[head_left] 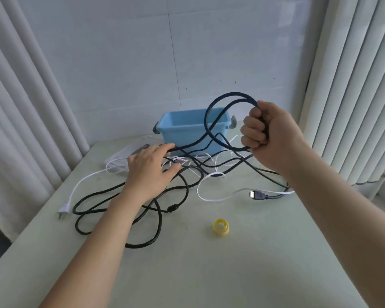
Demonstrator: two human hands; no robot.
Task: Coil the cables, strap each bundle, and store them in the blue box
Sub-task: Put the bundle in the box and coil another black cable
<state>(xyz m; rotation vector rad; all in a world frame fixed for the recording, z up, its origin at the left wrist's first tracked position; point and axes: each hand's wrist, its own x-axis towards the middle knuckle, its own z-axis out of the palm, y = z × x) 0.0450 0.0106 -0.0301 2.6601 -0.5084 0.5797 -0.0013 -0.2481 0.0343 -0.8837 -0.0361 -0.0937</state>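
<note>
- A pale surface (pixel 253 274) stands in a corner, with white pleated curtains (pixel 20 112) on both sides and a pale wall (pixel 131 52) behind.
- The blue box (pixel 182 132) sits open-topped at the middle of the far edge, with a grey handle at each end.
- My right hand (pixel 273 138) is raised above the surface, in front of the box's right end. Its fingers (pixel 253 132) are clamped round loops of the black cable (pixel 209 121), which stand as an upright ring beside my fist.
- From the ring the black cable drops into a tangle of black and white strands lying just in front of the box.
- My left hand (pixel 149 172) rests on that tangle near the box's left end, its fingers straight and slightly apart over the black strands.
- A white cable (pixel 85 181) runs toward the left edge and ends in a plug (pixel 63 211).
- A dark connector (pixel 257 195) lies toward the right edge.
- A yellow strap roll (pixel 221 227) lies near the middle of the surface, apart from the cables.
</note>
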